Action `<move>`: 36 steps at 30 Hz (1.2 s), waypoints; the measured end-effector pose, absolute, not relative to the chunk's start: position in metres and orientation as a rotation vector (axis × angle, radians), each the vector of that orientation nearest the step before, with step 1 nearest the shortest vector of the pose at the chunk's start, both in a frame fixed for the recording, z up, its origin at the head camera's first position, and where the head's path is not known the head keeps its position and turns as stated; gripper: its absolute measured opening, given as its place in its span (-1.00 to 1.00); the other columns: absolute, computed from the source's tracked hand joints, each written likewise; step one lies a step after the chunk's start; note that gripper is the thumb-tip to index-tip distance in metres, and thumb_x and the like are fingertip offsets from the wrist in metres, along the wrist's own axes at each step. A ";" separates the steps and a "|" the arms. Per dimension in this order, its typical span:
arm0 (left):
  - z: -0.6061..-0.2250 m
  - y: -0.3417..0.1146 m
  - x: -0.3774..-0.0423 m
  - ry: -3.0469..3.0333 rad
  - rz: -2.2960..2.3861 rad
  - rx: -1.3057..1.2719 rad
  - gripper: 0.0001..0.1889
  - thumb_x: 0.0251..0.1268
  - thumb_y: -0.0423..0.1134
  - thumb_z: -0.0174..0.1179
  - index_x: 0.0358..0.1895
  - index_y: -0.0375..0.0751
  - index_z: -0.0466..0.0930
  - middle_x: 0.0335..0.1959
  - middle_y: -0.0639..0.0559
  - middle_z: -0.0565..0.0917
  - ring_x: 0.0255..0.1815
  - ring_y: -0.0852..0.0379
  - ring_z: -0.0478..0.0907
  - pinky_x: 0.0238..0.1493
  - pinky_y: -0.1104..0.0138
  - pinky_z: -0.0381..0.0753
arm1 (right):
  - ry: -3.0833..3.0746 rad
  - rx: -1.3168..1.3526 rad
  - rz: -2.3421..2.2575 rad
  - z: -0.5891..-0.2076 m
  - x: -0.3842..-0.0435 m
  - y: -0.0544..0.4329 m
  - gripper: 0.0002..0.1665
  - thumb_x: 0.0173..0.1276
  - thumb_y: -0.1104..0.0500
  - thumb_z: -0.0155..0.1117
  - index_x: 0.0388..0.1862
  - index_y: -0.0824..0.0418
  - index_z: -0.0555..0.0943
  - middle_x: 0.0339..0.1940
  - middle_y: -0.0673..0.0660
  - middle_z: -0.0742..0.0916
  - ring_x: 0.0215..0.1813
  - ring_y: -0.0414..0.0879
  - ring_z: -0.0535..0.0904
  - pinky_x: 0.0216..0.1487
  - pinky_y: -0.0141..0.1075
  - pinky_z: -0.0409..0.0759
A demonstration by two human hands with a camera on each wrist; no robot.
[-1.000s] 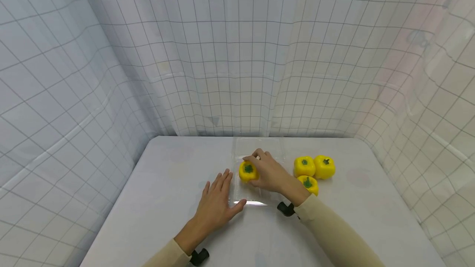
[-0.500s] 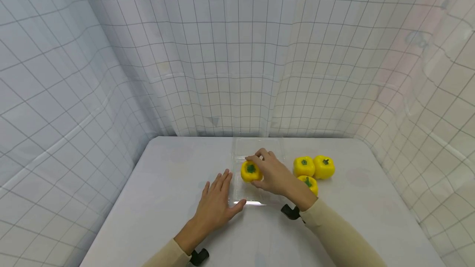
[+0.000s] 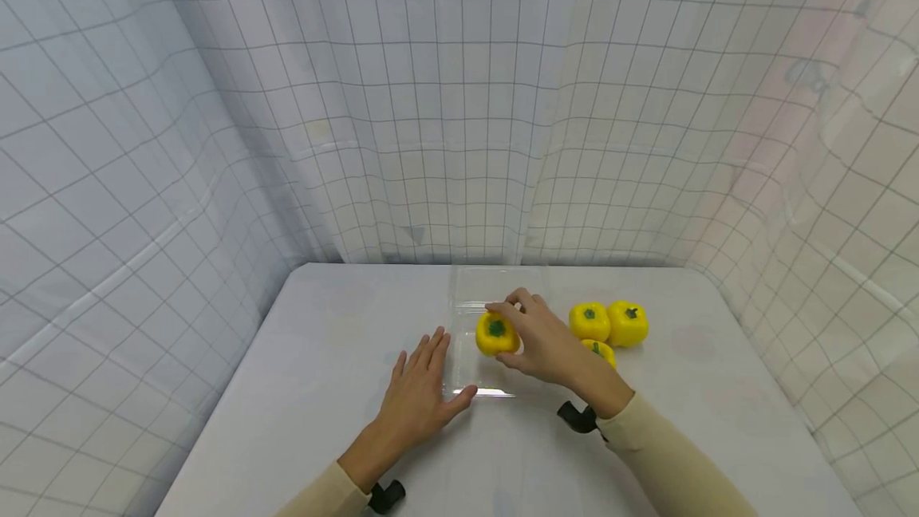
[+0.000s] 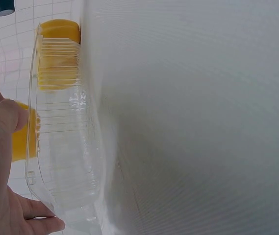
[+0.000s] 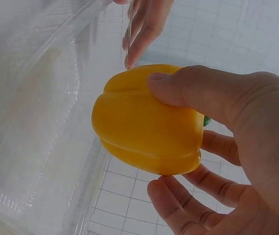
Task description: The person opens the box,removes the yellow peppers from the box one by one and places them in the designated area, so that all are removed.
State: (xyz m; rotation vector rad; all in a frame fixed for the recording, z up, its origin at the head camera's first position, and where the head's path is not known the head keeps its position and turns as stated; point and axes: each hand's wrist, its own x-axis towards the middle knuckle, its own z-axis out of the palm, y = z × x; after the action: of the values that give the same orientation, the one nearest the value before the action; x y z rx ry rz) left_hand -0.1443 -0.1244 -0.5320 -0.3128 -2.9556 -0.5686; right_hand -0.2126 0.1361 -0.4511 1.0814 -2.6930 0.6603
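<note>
A yellow bell pepper (image 3: 495, 335) with a green stem is pinched between the thumb and fingers of my right hand (image 3: 543, 337). It hangs over the clear plastic container (image 3: 463, 377), and in the left wrist view the pepper (image 4: 24, 137) shows at and above the rim. My left hand (image 3: 418, 399) lies along the container's left side with straight, spread fingers, its thumb toward the near edge. In the right wrist view, the container's see-through wall (image 5: 75, 122) stands beside the held pepper.
Three more yellow bell peppers sit grouped right of the container: one near the middle (image 3: 589, 322), one farther right (image 3: 628, 324) and one closer (image 3: 601, 352), partly hidden by my right wrist. The container's hinged lid (image 3: 498, 282) lies folded back. Grid-patterned curtains (image 3: 459, 142) surround the white table (image 3: 323, 341).
My right hand has shifted slightly right with the bell pepper, which looks a little larger now. The left hand and the other peppers have stayed in place.
</note>
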 end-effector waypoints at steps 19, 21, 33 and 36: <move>-0.533 -0.124 -0.146 -2.958 -0.581 -0.300 0.09 0.52 0.42 0.38 0.84 -0.26 0.31 0.90 -0.21 0.34 0.88 -0.37 0.36 0.78 -0.54 0.33 | -2.746 1.010 0.693 -0.449 -0.207 0.157 -0.08 0.35 0.09 0.84 0.65 0.08 0.65 0.38 0.19 0.70 0.32 0.09 0.65 0.39 0.04 0.82; -0.533 -0.124 -0.146 -2.955 -0.584 -0.300 0.09 0.52 0.41 0.39 0.83 -0.26 0.32 0.90 -0.21 0.34 0.87 -0.37 0.36 0.78 -0.54 0.33 | -2.743 1.002 0.693 -0.448 -0.206 0.160 -0.07 0.34 0.10 0.85 0.66 0.08 0.65 0.38 0.19 0.70 0.32 0.09 0.66 0.39 0.04 0.82; -0.533 -0.124 -0.144 -2.965 -0.567 -0.292 0.09 0.51 0.42 0.39 0.84 -0.24 0.31 0.91 -0.20 0.34 0.88 -0.35 0.36 0.79 -0.52 0.33 | -2.774 0.957 0.720 -0.444 -0.204 0.173 -0.07 0.37 0.09 0.82 0.68 0.08 0.63 0.42 0.18 0.68 0.37 0.12 0.65 0.43 0.12 0.81; -0.533 -0.123 -0.144 -2.969 -0.570 -0.286 0.10 0.51 0.42 0.38 0.84 -0.24 0.30 0.91 -0.19 0.33 0.89 -0.34 0.35 0.80 -0.51 0.32 | -2.787 0.937 0.721 -0.443 -0.203 0.177 -0.07 0.38 0.07 0.82 0.68 0.07 0.63 0.42 0.19 0.67 0.38 0.14 0.64 0.44 0.14 0.81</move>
State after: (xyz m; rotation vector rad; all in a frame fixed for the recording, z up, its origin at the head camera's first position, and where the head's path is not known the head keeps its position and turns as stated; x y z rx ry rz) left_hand -0.1441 -0.1234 -0.5327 -0.2865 -2.9688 -0.5700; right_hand -0.2031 0.1770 -0.4433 0.9373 -2.7867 0.7207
